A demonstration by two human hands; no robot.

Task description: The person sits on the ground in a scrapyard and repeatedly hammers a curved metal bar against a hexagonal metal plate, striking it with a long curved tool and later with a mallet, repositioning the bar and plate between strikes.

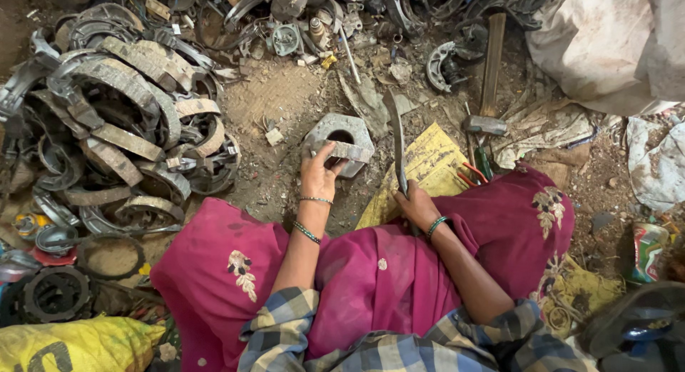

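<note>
Left hand (319, 175) closed over curved brake shoe (347, 151), long axis crosswise, resting on hexagonal metal block (341, 131) just beyond fingertips. Right hand (416, 203) wrapped round handle of flat blade (397, 136), pointing away, beside block. Farther left, heaped brake shoes (118, 122). Blade handle hidden inside fist.

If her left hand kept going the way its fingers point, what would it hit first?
The left hand already touches a curved metal strip lying on the hexagonal block. Straight on, it would meet that block first.
</note>
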